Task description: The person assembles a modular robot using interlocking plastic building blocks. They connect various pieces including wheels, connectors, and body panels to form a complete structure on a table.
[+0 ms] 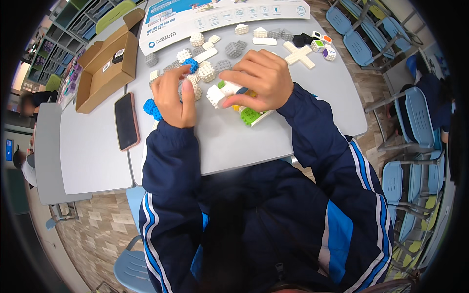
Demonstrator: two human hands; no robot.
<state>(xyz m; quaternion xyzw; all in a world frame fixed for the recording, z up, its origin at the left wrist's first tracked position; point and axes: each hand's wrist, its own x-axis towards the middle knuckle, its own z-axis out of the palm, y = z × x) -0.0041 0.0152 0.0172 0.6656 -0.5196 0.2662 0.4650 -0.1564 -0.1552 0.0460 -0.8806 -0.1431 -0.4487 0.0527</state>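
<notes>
My right hand (264,80) curls its thumb and fingers around a small assembly of building blocks. A white studded block (214,96) pokes out toward the left, and a bright green studded block (250,116) shows below the hand. Bits of yellow and blue are partly covered by the fingers. My left hand (175,97) is raised just to the left, thumb and index finger apart with nothing visible between them. Beside and behind it lie a white studded block (207,72), a bright blue block (190,64) and another blue block (152,109).
Grey and white blocks are scattered across the table, with a white cross-shaped piece (298,54) at the right. A printed white box (229,17) lies at the back. An opened cardboard box (105,73) and a phone (127,121) sit left. Blue chairs (420,117) stand right.
</notes>
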